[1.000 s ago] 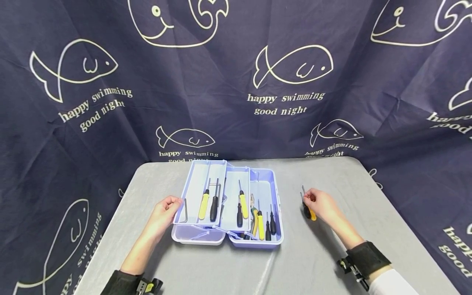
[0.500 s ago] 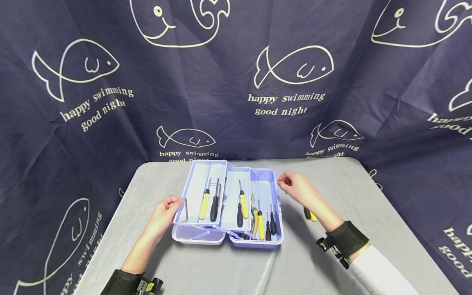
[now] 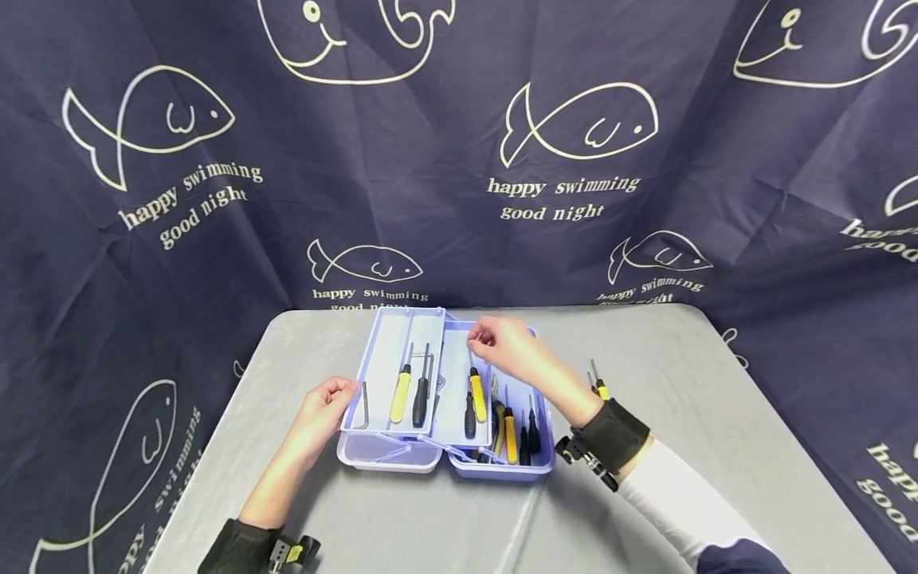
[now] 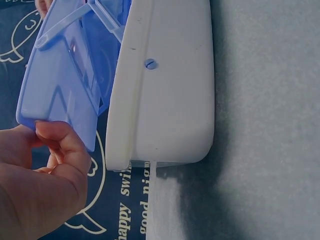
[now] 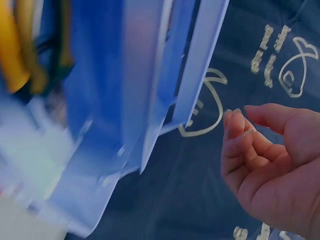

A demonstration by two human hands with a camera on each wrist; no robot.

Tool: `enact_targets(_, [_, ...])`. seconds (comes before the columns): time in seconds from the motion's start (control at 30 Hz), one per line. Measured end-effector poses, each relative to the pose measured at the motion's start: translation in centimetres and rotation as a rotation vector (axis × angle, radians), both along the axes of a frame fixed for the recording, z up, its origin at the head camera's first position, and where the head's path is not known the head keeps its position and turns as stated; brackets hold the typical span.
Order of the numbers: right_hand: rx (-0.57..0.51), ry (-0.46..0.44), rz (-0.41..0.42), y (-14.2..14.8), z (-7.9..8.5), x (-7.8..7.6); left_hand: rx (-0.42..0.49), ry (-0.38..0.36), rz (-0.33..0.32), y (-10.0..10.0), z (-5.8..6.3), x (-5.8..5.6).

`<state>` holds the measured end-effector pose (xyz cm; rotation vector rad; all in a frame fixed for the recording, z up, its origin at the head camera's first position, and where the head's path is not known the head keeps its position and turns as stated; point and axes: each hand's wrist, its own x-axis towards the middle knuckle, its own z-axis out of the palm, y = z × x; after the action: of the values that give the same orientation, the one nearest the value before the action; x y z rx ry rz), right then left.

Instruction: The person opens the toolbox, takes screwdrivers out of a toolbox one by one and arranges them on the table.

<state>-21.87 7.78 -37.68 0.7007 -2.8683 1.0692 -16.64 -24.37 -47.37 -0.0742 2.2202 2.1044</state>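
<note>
Moved: right hand [image 3: 507, 344], now above toolbox [image 3: 504, 473], thumb and fingertips apart (empty); left hand [image 3: 323, 412] pinches toolbox's left tray [image 3: 386, 347], best kept steady.

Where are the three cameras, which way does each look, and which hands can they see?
Head: worn on the head, facing forward and down at the toolbox and fish curtain; left hand, right hand and both arms show.
Left wrist: worn there, looking past the left hand, which pinches a blue tray; skin at the top left is probably the right hand.
Right wrist: worn there, looking past the loosely curled right hand towards the toolbox, partly blurred.
Shared: head and left wrist both show the left hand at the tray.
</note>
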Motion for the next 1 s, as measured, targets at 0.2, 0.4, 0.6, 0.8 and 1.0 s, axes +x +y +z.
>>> enact_targets(0.2, [0.011,-0.086,0.134,-3.8,0.3,0.4,0.004,-0.016,-0.001,-0.1,0.1,0.0])
enact_targets(0.4, [0.060,-0.111,0.244,-7.0,-0.1,0.8,0.002,-0.020,0.001,-0.1,-0.1,0.0])
enact_targets(0.6, [0.129,-0.078,0.249,-8.9,-0.6,1.0,0.012,-0.014,-0.007,0.1,0.0,0.1])
enact_targets(0.8, [0.221,-0.058,0.239,-9.8,-0.9,1.2,0.019,-0.024,-0.001,0.0,0.2,0.0])
enact_targets(1.0, [0.282,-0.066,0.217,-10.2,-0.4,1.1,0.019,-0.027,0.006,-0.1,0.2,-0.1])
